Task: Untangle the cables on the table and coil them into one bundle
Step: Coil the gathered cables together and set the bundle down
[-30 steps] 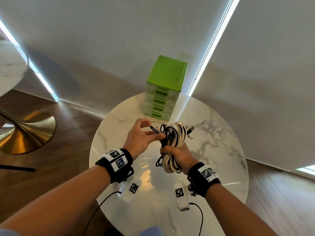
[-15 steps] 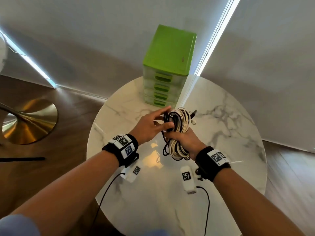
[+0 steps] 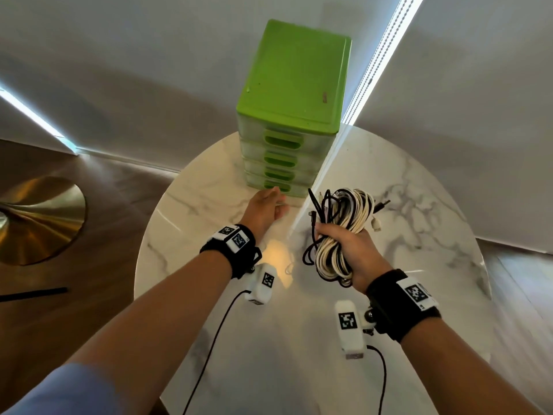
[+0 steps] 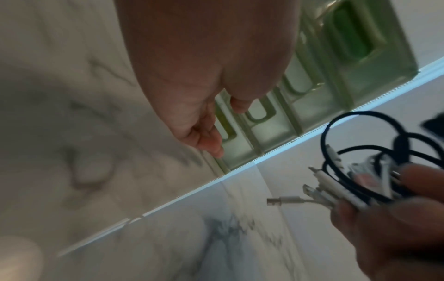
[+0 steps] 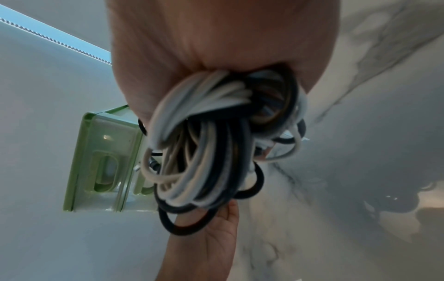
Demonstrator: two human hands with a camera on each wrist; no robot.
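A coiled bundle of white and black cables (image 3: 344,217) hangs in the air above the round marble table (image 3: 413,187). My right hand (image 3: 336,238) grips it around the middle, and plug ends stick out at the top and right. In the right wrist view the coils (image 5: 204,152) fill the space under my palm. My left hand (image 3: 273,202) holds nothing. It reaches with loosely curled fingers (image 4: 209,144) right up to the lowest drawer of the green drawer unit (image 3: 293,85). Whether they touch its handle I cannot tell.
The green drawer unit stands at the table's far edge, against grey blinds. The gold base of another table (image 3: 39,217) sits on the wooden floor to the left. Black leads (image 3: 215,333) run from the wrist cameras down over the near table edge.
My left hand has let go of the bundle and moved forward to the bottom drawer. My right hand keeps the bundle and has shifted slightly right. The head view has come closer to the table.
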